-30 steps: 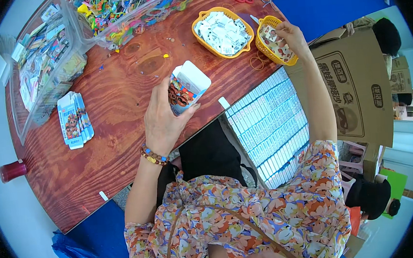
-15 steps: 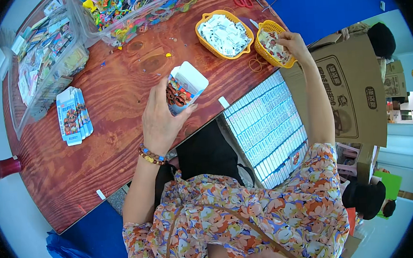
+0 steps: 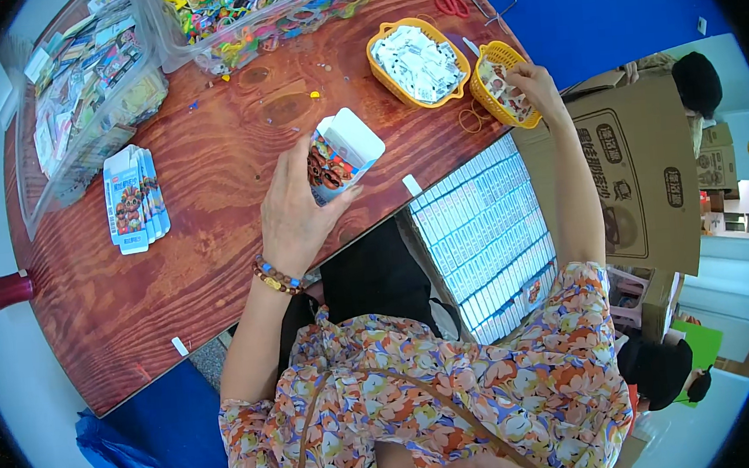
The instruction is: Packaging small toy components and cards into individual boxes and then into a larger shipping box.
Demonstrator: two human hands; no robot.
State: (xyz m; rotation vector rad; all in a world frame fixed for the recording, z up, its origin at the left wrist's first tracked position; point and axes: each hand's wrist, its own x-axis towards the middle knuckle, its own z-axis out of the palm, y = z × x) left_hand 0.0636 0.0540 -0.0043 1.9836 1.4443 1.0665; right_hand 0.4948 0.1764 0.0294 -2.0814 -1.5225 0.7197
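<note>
My left hand (image 3: 289,210) is closed around a small blue-and-white cardboard box (image 3: 360,138) with cartoon figures on its front. The box's top flap stands up, and it is held over the table's near edge. Over at the right, my right hand (image 3: 539,93) reaches into a small yellow basket (image 3: 477,92) of small white pieces with reddish-brown marks. Its fingers are pinched together among them; what they grip is hidden. Beside that basket, a larger yellow basket (image 3: 385,76) holds a heap of small white printed packets (image 3: 416,62).
Flattened blue boxes (image 3: 133,205) lie stacked at the left. Clear bins hold cards (image 3: 87,98) and colourful bands (image 3: 273,4). Red scissors (image 3: 450,4) lie at the back. Below the table edge, a carton of upright boxes (image 3: 480,234) stands beside a large brown cardboard panel (image 3: 642,169).
The view has shifted slightly. My right hand stays in the small basket, its fingers a little further down among the pieces. My left hand keeps the box in nearly the same pose.
</note>
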